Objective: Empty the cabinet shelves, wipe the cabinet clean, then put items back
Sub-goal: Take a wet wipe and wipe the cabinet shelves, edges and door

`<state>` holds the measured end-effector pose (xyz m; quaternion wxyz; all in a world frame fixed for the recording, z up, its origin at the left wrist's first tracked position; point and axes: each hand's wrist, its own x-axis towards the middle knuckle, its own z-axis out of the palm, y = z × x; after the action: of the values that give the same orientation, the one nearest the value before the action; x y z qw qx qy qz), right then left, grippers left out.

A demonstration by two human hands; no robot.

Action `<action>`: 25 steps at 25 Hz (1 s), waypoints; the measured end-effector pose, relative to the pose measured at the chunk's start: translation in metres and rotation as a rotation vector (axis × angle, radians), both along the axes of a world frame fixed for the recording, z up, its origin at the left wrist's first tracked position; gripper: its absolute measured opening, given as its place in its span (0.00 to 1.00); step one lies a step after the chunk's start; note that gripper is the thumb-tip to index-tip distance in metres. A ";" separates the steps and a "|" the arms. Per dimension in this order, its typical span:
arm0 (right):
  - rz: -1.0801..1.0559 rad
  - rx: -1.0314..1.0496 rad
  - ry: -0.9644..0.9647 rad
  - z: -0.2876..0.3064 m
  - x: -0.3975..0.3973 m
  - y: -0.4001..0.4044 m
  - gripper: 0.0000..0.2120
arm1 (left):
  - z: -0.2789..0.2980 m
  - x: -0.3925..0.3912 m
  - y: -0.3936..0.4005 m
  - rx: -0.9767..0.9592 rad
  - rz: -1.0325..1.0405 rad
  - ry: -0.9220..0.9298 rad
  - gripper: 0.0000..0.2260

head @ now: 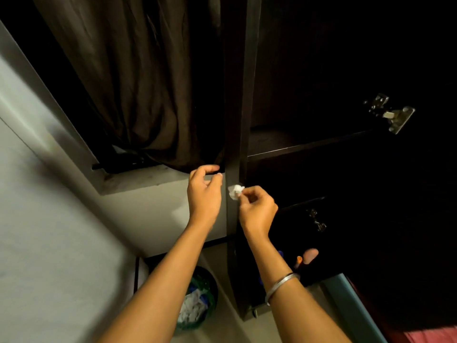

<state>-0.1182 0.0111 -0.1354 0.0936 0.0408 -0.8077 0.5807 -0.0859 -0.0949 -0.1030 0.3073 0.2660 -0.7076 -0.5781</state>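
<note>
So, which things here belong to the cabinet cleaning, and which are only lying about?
For the job:
- dark cabinet, shelves bare where visible
- white wad, tissue or cloth, pinched by right hand
- left hand, holding nothing

Only lying about:
- brown curtain
- waste bin with a green liner on the floor
- window ledge

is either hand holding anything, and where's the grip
The right hand pinches a small white wad of tissue by its near edge. The left hand holds nothing.
</note>
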 end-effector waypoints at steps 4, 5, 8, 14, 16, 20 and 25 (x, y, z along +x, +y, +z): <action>-0.051 -0.277 0.110 0.027 -0.003 -0.013 0.02 | -0.020 0.006 -0.011 0.061 0.039 -0.018 0.06; -0.057 -0.321 0.130 0.026 -0.004 -0.017 0.02 | -0.027 0.008 -0.013 0.072 0.059 -0.022 0.06; -0.071 -0.401 0.044 -0.005 -0.005 -0.023 0.03 | -0.054 0.012 -0.018 0.111 0.085 -0.049 0.07; -0.193 -0.610 -0.339 -0.079 0.006 -0.032 0.05 | -0.108 0.016 -0.018 0.171 0.096 -0.132 0.07; -0.220 -0.726 -0.494 -0.093 0.007 -0.034 0.07 | -0.119 0.017 -0.014 0.175 0.082 -0.155 0.07; -0.323 -0.871 -0.819 -0.131 -0.002 -0.026 0.08 | -0.138 0.019 -0.006 0.191 0.060 -0.184 0.08; -0.341 -0.864 -1.034 -0.170 -0.011 -0.020 0.07 | -0.152 0.017 0.002 0.185 0.030 -0.230 0.07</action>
<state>-0.1296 -0.0092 -0.3059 -0.2054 -0.4092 -0.4403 0.7723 -0.0688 -0.0925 -0.2553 0.2069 0.3681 -0.6778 -0.6019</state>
